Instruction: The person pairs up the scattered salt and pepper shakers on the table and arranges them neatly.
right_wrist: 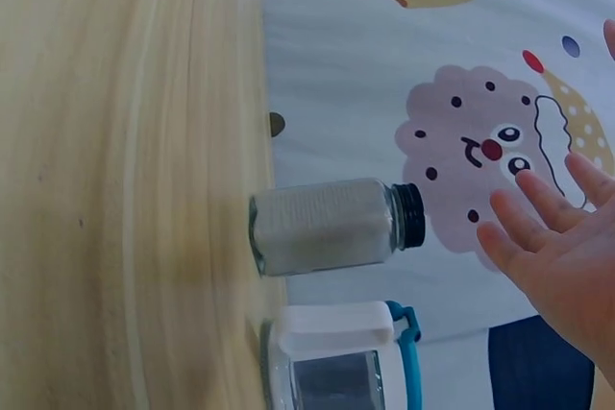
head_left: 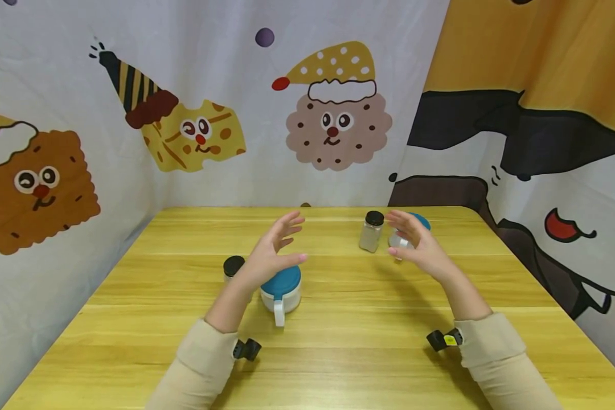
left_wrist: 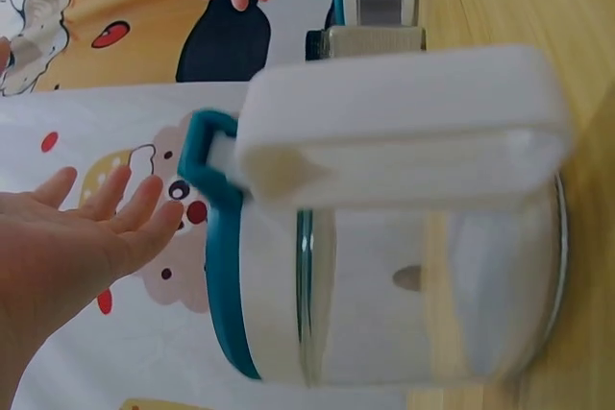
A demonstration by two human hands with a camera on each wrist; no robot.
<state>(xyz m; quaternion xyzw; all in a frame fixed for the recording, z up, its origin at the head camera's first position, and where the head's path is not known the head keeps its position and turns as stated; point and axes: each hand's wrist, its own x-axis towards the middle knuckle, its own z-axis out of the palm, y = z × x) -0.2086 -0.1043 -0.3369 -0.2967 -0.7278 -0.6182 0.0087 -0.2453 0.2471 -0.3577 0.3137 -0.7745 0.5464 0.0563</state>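
My left hand [head_left: 273, 253], fingers spread and holding nothing, is raised above and beside a clear container [head_left: 282, 296] with a blue lid and white handle. The left wrist view shows this container [left_wrist: 370, 304] up close, apart from the fingers. A black-lidded jar [head_left: 233, 265] stands left of it, partly hidden by my left forearm. My right hand [head_left: 419, 246] is also raised with nothing in it, partly covering a second blue-lidded container [head_left: 421, 220] with a white handle. Beside that stands a square glass jar [right_wrist: 322, 228] with a black lid and pale contents.
Everything stands on a wooden table [head_left: 338, 341]. A printed cartoon curtain [head_left: 210, 188] hangs along its back and sides. Small black cameras [head_left: 247, 349] are strapped at both wrists, by the rolled beige sleeves [head_left: 492, 340].
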